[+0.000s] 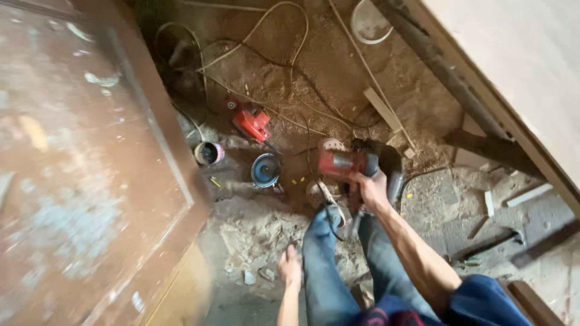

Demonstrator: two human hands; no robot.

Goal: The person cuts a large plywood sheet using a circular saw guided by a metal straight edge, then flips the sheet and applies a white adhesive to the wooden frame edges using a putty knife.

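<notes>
red power tool (pixel 339 163) glossy plastic, dusty. second red tool (pixel 252 124) same shiny plastic. floor (pixel 266 223) rough, matt, sawdust and dirt. door panel (pixel 78 157) brown wood, worn, semi-gloss, paint-spattered. jeans (pixel 323 271) blue denim cloth. cables (pixel 284 66) smooth rubbery. blue round disc (pixel 265 169) looks glossy.

The right hand (pixel 371 188) rests on a red-and-grey power tool (pixel 345 163). Left of it lies a round blue disc (pixel 265 169), then a small open tin (pixel 208 153). The left hand (pixel 290 265) hangs nearer, lower left.

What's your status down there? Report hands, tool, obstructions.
Right hand gripping red power tool at floor level. Left hand hanging free, empty. Loose cables and wood offcuts strewn around it.
</notes>
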